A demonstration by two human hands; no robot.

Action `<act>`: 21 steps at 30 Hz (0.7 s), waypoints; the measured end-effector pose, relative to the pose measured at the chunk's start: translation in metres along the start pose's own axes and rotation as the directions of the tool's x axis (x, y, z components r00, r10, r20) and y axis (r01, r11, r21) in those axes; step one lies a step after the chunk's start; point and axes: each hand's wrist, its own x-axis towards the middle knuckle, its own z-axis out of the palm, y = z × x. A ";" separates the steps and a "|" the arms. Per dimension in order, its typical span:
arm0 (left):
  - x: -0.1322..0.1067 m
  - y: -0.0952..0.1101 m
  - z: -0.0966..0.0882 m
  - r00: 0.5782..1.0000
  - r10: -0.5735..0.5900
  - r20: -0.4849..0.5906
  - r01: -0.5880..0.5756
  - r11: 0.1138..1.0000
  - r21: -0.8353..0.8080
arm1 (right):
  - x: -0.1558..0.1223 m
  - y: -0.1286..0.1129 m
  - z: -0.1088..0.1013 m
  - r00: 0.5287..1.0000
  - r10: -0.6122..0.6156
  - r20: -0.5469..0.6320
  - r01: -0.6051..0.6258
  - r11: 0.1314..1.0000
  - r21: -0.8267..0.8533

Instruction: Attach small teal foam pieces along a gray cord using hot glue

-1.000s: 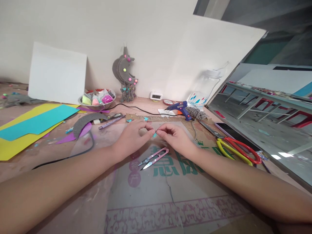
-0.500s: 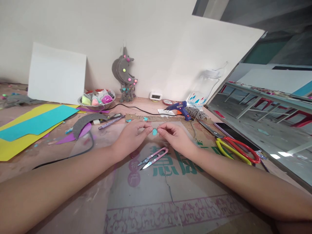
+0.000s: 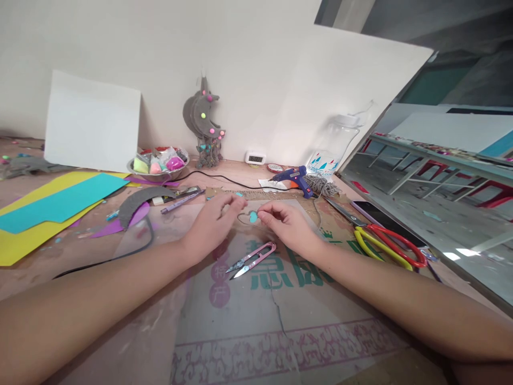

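At the left of the frame you have a long blue sheet (image 3: 68, 198) on top of a yellow sheet (image 3: 30, 247). Next comes a grey curved piece (image 3: 138, 207), then a pen (image 3: 182, 201), tilted up to the right.

In the middle is your left hand (image 3: 212, 222). Its thumb and finger tips are close to each other, but I can't tell if they pinch anything. Just right of those tips a thin string (image 3: 239, 220) bends in a loop, and it is what lies between them and the small blue piece (image 3: 253, 216). That piece is too tiny to tell which way is its long way. Below it, the snips (image 3: 255, 262) lie on a slant, apart from both hands.

Your right hand (image 3: 290, 224) is the nearer one: its thumb and finger are pinched together and seem to hold the blue piece by its right edge.

Past that are the glue gun (image 3: 294, 175), higher up, then big scissors (image 3: 354, 220) and a phone (image 3: 385, 224) at the right.
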 end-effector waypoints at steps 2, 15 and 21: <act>0.001 -0.003 -0.001 0.995 -0.046 -0.085 0.043 0.998 -0.041 | 0.000 -0.001 0.000 1.000 -0.004 0.000 0.004 1.000 -0.006; 0.007 -0.007 -0.003 0.984 -0.139 -0.108 0.136 0.990 -0.040 | 0.000 0.000 0.000 1.000 -0.029 0.003 0.029 1.000 0.000; 0.006 -0.003 -0.004 0.980 -0.181 -0.087 0.175 0.982 -0.064 | 0.000 -0.001 0.000 1.000 -0.027 0.005 0.027 1.000 0.007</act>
